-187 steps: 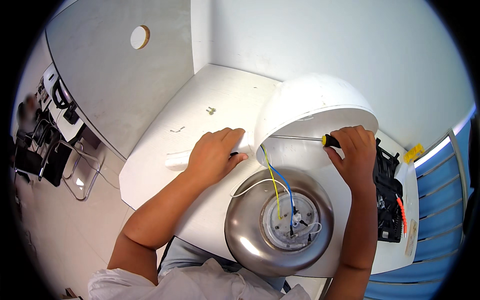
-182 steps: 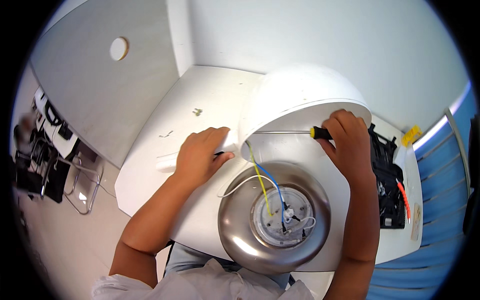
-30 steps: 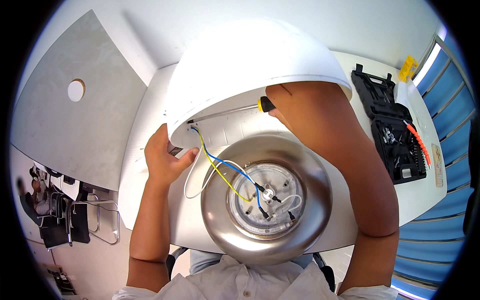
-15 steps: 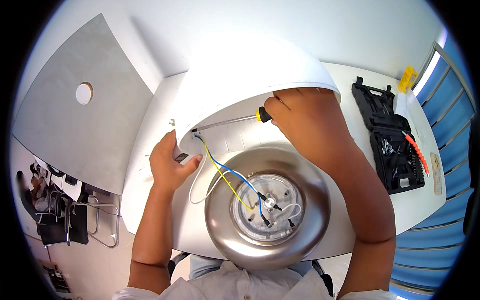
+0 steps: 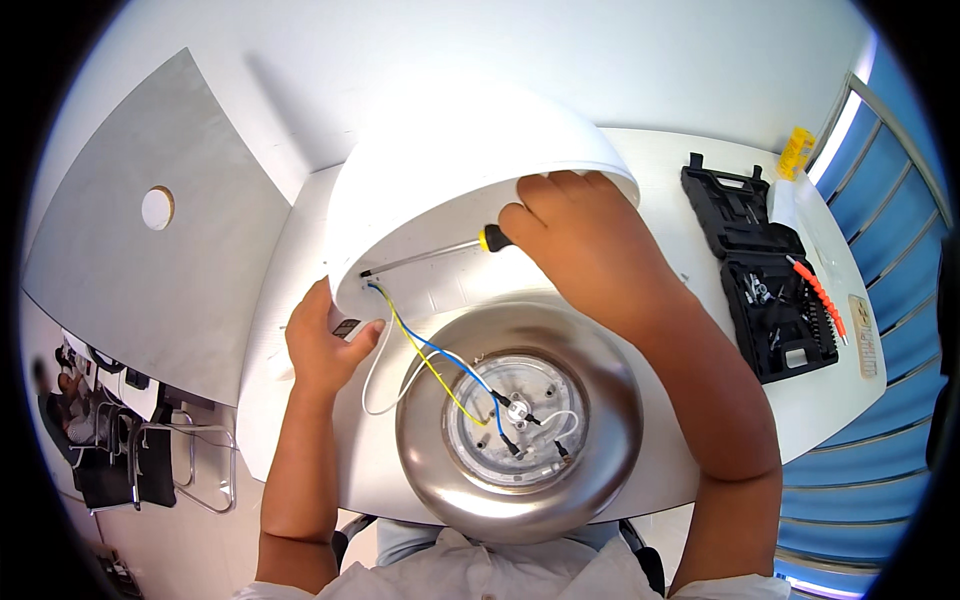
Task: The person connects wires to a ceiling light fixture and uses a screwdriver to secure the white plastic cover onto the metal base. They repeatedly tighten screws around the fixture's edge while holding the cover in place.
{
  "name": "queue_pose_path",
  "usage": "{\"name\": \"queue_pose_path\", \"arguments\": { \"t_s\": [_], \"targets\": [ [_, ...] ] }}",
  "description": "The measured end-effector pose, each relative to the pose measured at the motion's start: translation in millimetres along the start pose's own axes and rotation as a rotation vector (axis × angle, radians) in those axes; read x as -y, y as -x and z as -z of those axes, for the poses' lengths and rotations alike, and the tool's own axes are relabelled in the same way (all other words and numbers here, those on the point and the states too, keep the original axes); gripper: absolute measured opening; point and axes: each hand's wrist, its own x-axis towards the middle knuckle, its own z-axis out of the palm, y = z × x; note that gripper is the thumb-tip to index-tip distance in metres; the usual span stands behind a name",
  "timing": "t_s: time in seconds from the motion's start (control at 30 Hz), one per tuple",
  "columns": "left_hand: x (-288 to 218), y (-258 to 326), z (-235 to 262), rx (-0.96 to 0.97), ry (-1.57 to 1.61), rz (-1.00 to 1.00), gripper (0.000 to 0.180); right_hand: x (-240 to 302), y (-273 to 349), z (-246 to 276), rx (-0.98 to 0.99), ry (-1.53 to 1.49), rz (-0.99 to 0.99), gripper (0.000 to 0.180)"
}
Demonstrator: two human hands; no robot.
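Two bare forearms [image 5: 300, 490] flank a round brushed-metal base [image 5: 420, 465] at the near edge of a white table [image 5: 365, 465], its paler central disc [image 5: 475, 440] facing up. From the disc a blue wire [image 5: 417, 339] and a yellow-green wire [image 5: 432, 371] run up to the left end of a white dome [image 5: 470, 150], tilted just beyond the base, open side nearest. The left hand [image 5: 325, 345] is wrapped around a white piece with a dark label [image 5: 345, 328] beside that end, thumb jutting out; some fingers are hidden. The right hand [image 5: 565, 235], at the dome's rim, clenches the black-and-yellow handle of a screwdriver [image 5: 430, 256], its tip inside the dome near the wires; whether it touches, I cannot tell. Rightward lies an open black tool case [image 5: 740, 215], an orange rod [image 5: 820, 295] across it; farther back stands a yellow package [image 5: 797, 153], near the pale wall [image 5: 680, 70]
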Motion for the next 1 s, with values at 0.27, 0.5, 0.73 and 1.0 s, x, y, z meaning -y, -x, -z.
{"name": "queue_pose_path", "arguments": {
  "t_s": [0.27, 0.5, 0.73, 1.0],
  "targets": [
    [-1, -3, 5, 0.050, 0.003, 0.066, 0.058, 4, 5, 6, 0.135, -0.116, -0.023, 0.012],
    [2, -1, 6, 0.046, 0.052, 0.086, 0.057, 4, 0, 6, 0.018, -0.081, -0.016, 0.022],
    [2, -1, 5, 0.039, 0.032, 0.061, 0.058, 7, 0, 12, 0.126, -0.037, -0.031, 0.013],
    [-1, -2, 9, 0.053, -0.008, 0.092, 0.059, 10, -1, 22, 0.259, -0.271, -0.132, 0.022]
  ]
}}
